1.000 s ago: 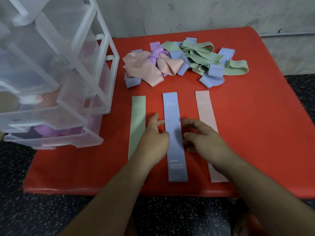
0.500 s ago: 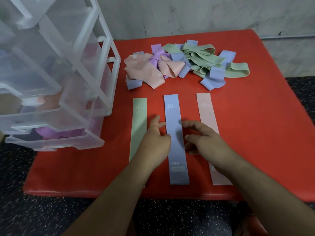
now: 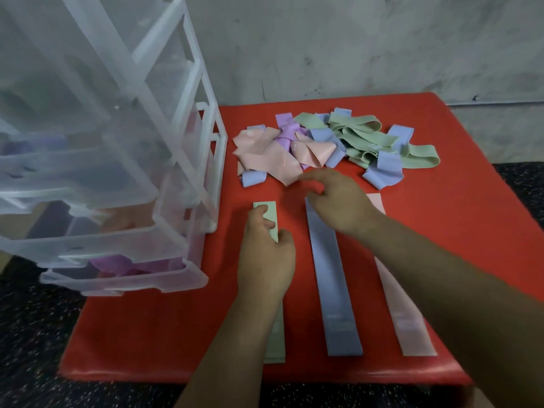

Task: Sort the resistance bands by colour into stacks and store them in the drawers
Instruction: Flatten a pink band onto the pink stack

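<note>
Three bands lie flat side by side on the red table point(image 3: 465, 231): a green band point(image 3: 276, 343), a blue band point(image 3: 332, 284) and a pink band point(image 3: 407, 319). My left hand point(image 3: 265, 254) covers the green band's upper half, with fingers over one edge and the thumb at the other, pinching it. Above the top end of the blue band, my right hand point(image 3: 338, 198) has loosely curled, blurred fingers that point toward the pile and hold nothing. Behind them sits a tangled pile of pink, purple, blue and green bands point(image 3: 332, 142).
A clear plastic drawer unit point(image 3: 123, 178) stands at the table's left edge with its lower drawers pulled out; purple bands point(image 3: 126, 265) show in the bottom drawer. A grey wall rises behind the table. Dark speckled floor surrounds it.
My left hand moved left from the blue band onto the green band and closed on it. My right hand moved forward to the blue band's top end. The head camera drew nearer.
</note>
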